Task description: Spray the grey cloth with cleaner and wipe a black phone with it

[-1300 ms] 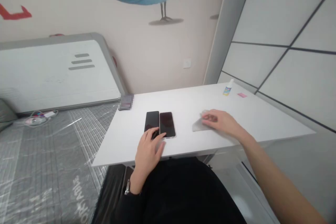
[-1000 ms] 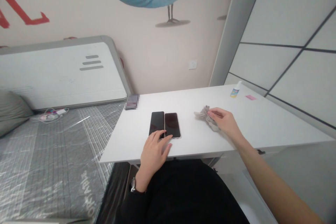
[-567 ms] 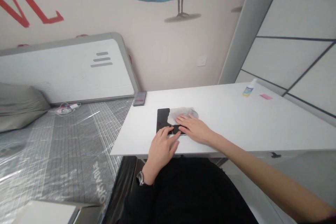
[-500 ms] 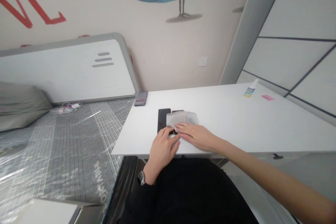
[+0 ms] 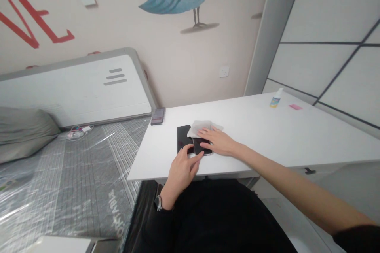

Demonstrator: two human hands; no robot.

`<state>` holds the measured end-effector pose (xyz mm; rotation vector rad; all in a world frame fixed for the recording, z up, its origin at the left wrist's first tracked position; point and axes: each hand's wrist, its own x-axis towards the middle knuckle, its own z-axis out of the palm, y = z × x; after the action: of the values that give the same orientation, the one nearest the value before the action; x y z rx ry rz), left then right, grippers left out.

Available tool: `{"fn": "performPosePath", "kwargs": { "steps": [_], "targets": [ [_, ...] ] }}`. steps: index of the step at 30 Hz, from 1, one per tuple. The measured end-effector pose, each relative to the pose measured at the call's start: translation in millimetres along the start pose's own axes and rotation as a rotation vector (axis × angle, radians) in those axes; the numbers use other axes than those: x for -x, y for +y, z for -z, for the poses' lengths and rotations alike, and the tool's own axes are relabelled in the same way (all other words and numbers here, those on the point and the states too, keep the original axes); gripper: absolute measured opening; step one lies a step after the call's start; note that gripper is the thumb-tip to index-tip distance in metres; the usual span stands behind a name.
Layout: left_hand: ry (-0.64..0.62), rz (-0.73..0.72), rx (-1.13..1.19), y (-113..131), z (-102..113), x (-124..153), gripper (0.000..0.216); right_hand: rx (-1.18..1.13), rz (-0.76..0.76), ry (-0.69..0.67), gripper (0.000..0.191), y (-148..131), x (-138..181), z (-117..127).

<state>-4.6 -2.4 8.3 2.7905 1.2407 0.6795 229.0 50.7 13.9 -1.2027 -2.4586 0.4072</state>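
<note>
Pale grey wiping cloth point(image 5: 202, 127) | has slid to the far end of your right black glass phone point(image 5: 202, 147) on the white table point(image 5: 267, 134), baring its near half | right hand point(image 5: 218, 142) spread flat on cloth | left hand point(image 5: 181, 168) loosely spread, fingertips pressing the phone's near end

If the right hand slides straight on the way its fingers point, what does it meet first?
The white cloth, which lies under the fingertips of the right hand on the right phone. Past it, the left phone looks next in line, though the exact heading is hard to judge.
</note>
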Motion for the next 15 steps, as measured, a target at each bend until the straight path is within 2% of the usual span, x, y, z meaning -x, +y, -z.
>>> {"fn": "performPosePath", "kwargs": {
  "steps": [3, 5, 7, 9, 12, 15],
  "targets": [
    [0.023, 0.023, 0.02, -1.2, -0.7, 0.3, 0.037, -0.051, 0.071, -0.032, 0.059, -4.6, 15.9, -1.0],
    [0.027, 0.024, 0.04, -1.6, -0.9, 0.4, 0.034, -0.126, 0.067, 0.003, 0.055, -5.9, 37.0, -2.9],
    [0.021, 0.021, 0.048, -1.6, -0.3, 0.4, 0.033, -0.229, -0.001, 0.105, 0.038, -2.0, 57.8, -3.4],
    [0.013, 0.021, 0.045, -1.6, 0.4, 0.6, 0.036, -0.294, -0.097, 0.223, 0.03, 6.1, 72.0, -1.2],
    [-0.008, 0.028, 0.046, -2.4, -0.5, 2.2, 0.039, -0.366, -0.255, 0.414, 0.031, 20.9, 78.7, 7.0],
    [-0.006, 0.026, 0.061, -3.0, -2.8, 4.2, 0.038, -0.49, -0.391, 0.586, 0.041, 31.2, 75.6, 18.6]
  ]
}}
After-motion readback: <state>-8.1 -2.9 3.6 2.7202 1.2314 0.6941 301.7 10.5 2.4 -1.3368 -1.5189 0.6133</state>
